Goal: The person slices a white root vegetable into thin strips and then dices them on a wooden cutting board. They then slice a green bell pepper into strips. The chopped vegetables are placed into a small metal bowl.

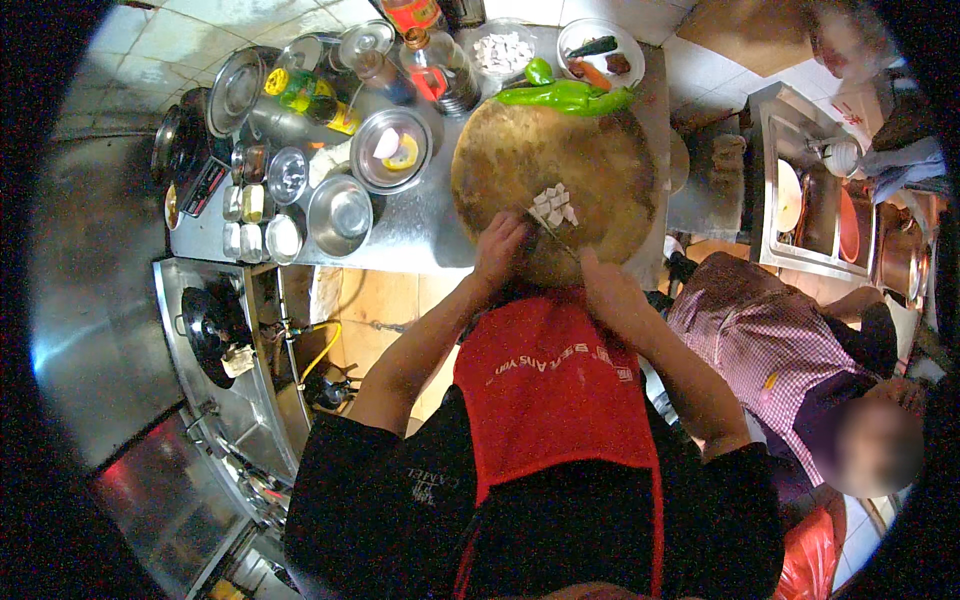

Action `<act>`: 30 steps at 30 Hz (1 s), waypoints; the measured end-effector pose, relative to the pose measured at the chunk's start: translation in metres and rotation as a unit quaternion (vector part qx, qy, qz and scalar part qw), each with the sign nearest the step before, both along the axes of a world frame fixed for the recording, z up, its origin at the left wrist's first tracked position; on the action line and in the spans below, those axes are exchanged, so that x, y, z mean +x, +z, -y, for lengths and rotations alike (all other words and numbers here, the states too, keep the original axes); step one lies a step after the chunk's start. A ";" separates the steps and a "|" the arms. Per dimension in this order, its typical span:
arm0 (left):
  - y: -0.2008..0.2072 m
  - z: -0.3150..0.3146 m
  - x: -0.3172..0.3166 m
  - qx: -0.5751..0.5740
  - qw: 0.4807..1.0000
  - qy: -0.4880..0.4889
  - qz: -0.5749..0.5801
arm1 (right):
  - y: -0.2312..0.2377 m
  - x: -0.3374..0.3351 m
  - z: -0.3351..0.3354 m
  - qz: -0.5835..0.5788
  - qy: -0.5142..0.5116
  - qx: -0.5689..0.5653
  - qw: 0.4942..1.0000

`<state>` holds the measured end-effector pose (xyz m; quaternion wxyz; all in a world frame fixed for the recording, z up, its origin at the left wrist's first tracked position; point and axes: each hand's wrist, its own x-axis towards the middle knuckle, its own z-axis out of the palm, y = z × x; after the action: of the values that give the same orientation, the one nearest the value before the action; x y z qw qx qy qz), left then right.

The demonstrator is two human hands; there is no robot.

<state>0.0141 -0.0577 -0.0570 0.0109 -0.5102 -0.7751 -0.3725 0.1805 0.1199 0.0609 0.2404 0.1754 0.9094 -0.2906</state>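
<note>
A round wooden cutting board (500,150) lies in front of me. On its near part is a small heap of white cubes (555,203), some kind of cut food. My right hand (605,282) grips a knife (552,232) at the near edge of the board, its blade slanting toward the far left beside the cubes. My left hand (505,240) rests on the board left of the blade, fingers drawn together close to it. Whatever is under those fingers is hidden.
Green peppers (565,97) lie on the board's far edge. Behind stand a bowl of white cubes (502,50) and a white plate (600,45) with a carrot. Left are bottles (440,70), metal bowls (340,215) and seasoning tubs. A wok (212,325) sits further left; another person (760,340) is at right.
</note>
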 end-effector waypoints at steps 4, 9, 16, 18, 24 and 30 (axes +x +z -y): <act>-0.011 0.006 0.004 -0.023 1.000 0.007 -0.004 | -0.032 -0.020 0.011 -0.117 0.031 0.010 0.993; -0.025 0.014 0.004 -0.038 0.999 0.005 0.007 | -0.044 -0.027 0.016 -0.046 0.016 0.023 0.999; 0.007 -0.013 -0.022 -0.088 0.989 -0.060 0.099 | -0.055 0.044 -0.027 -0.132 -0.213 -0.130 0.959; 0.013 -0.032 -0.029 -0.103 0.982 -0.135 0.081 | -0.072 0.067 -0.036 -0.087 -0.317 -0.235 0.915; 0.003 -0.065 -0.008 -0.106 0.972 -0.209 -0.006 | -0.149 0.089 -0.020 -0.243 -0.323 -0.189 0.895; -0.001 -0.036 0.042 -0.091 0.993 0.013 -0.080 | -0.149 0.059 0.036 -0.208 -0.273 -0.229 0.911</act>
<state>0.0557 -0.0217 -0.0579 0.0311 -0.5270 -0.8092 -0.2579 0.2399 0.0841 -0.0877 -0.0093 0.2927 0.7640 -0.5750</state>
